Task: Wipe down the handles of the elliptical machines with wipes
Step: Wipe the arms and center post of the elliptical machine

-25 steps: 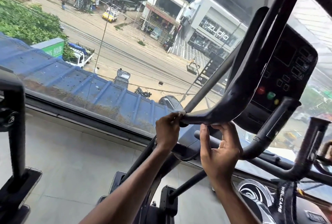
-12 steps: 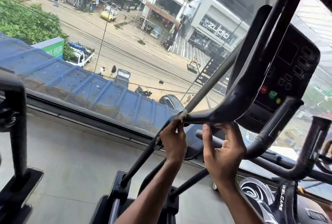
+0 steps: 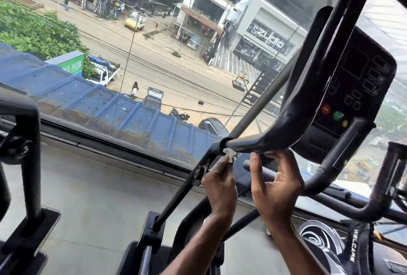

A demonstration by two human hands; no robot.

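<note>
A black curved handle [image 3: 259, 142] of the elliptical machine runs from its left tip up toward the console. My left hand [image 3: 220, 188] pinches a small white wipe [image 3: 230, 155] against the underside of the handle's tip. My right hand [image 3: 276, 184] is just to the right, its fingers curled up round the underside of the same handle. Both forearms rise from the bottom of the head view.
The black console [image 3: 352, 89] with red, green and yellow buttons sits right of the handle. A long moving arm [image 3: 253, 116] crosses diagonally behind it. Another machine's frame [image 3: 26, 142] stands at the left. A big window [image 3: 154, 65] faces the street.
My left hand has slid down off the handle's tip and now holds the wipe under it. The right hand has stayed under the handle. The view has shifted slightly.
</note>
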